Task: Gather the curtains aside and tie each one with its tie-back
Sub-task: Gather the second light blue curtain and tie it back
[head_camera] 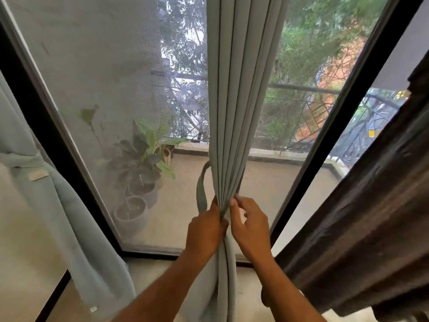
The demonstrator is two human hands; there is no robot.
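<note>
Pale grey-green cloth, bunched into tight vertical pleats: the curtain (234, 108) hangs mid-window in front of the mesh screen (111, 89), long axis straight up and down, top out of view above, hem falling past the forearms below. Left hand (205, 231) grips the gathered bundle, fingers curled round it. Right hand (249, 223) sits just beside it on the other side, fingertips pinching at the pleat edge, or possibly the band's end; cannot tell which. The tie-back (201, 189), same cloth, loops out left of the bundle and runs behind it, its lower end at the left hand. Judged soft and limp, fairly light, no risk of damage; pleats will likely spring loose if the grip slackens. Best hold looks to be the narrow waist where the hands are now. A second curtain (69, 205) hangs at far left, already cinched by its band.
</note>
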